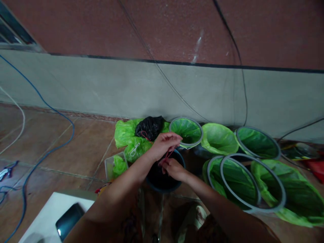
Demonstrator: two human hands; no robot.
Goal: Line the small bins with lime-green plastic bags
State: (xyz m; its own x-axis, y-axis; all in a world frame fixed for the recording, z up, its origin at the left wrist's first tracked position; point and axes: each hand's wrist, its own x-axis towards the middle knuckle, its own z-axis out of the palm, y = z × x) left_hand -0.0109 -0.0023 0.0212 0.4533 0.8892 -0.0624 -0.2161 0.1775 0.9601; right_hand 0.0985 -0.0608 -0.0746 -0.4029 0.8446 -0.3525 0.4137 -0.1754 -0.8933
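Hands' point(165, 145) point(174, 168) string point(169, 154), seemingly above bucket rim point(182, 160)

Left hand: this one point(165, 143) is up above the dark bucket point(165, 188), fingers bent around a thin red string point(169, 154)
Right hand: just below it point(173, 167), fingers pinching the same string
Left of the bucket: green bags point(128, 132) and a black one point(150, 127) tied in red, plus a clear tub point(109, 168)
Right side: bunch of green-lined bins point(220, 137), one loose-looking gray ring point(285, 197)
White surface: phone point(69, 219) lying on it
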